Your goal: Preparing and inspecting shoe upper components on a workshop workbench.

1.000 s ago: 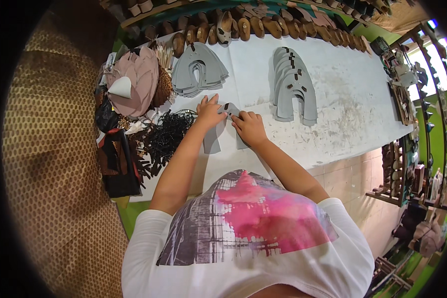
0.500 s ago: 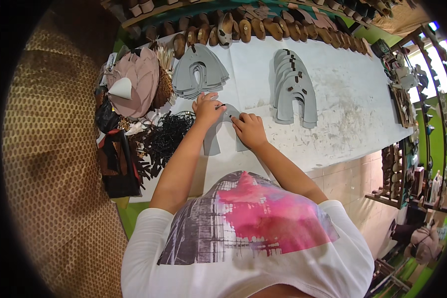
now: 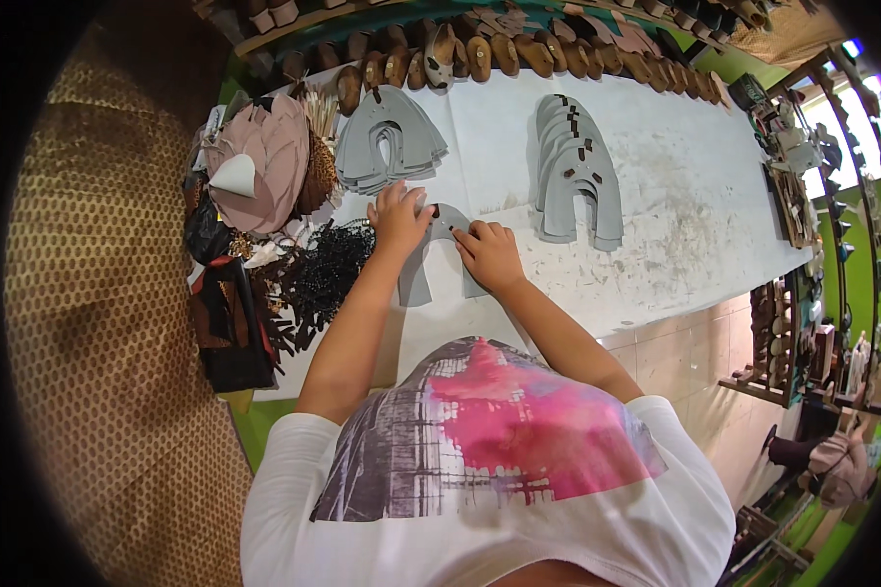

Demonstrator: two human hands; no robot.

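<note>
A grey U-shaped shoe-upper piece point(image 3: 417, 277) lies flat on the table in front of me, its two legs toward my body. At its curved top is a small dark tab point(image 3: 436, 209). My left hand point(image 3: 399, 223) rests at the piece's left upper side, fingers spread and holding nothing I can see. My right hand point(image 3: 491, 256) is closed over the piece's right side, fingertips pressed by another small dark spot. The right palm hides part of that leg. Beyond my left hand lies a stack of grey upper pieces point(image 3: 417, 137).
A fanned stack of grey uppers with dark tabs point(image 3: 582, 220) lies to the right. Wooden shoe lasts point(image 3: 504, 54) line the table's far edge. At left are pinkish cut pieces point(image 3: 269, 181) and a heap of black strips point(image 3: 333, 269). Racks point(image 3: 793, 342) stand at right.
My left hand has shifted slightly left and opened from a pinch at the top of the piece, uncovering the dark tab there. The right hand stays in place.
</note>
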